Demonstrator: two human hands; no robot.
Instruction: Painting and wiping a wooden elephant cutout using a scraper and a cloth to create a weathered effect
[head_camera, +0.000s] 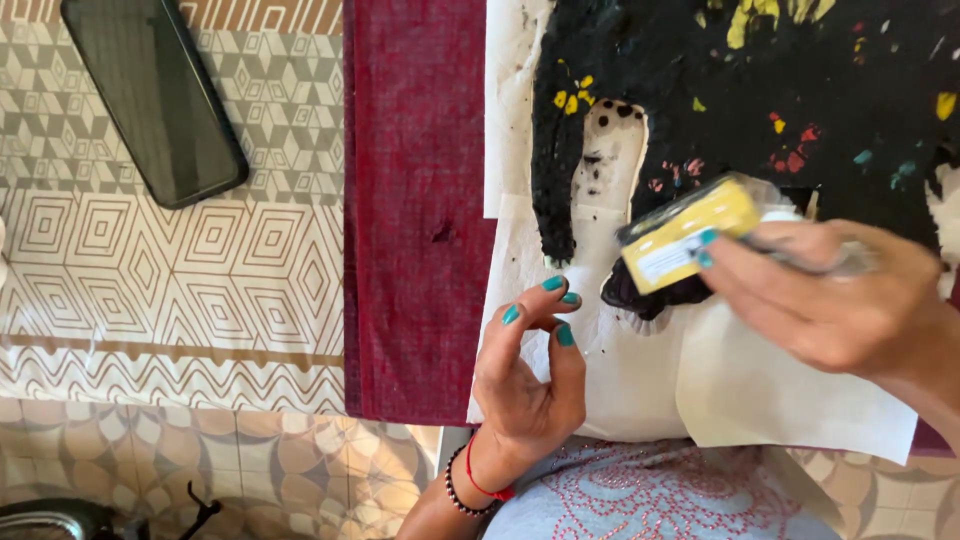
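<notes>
While the right hand (830, 300) grips one small yellow box (685, 235), the left hand (530, 370) hovers empty.
Right fingers clamp the box's short end, at three o'clock of it, above the black painted paper (700, 60); it looks light, stiff, plastic-wrapped and perhaps slippery. Left fingers curl loosely apart. One phone (150, 95) lies at ten o'clock on the tabletop (200, 280).

Black phone (155, 95) on patterned cloth (170, 280); maroon cloth (415, 200) beside.
</notes>
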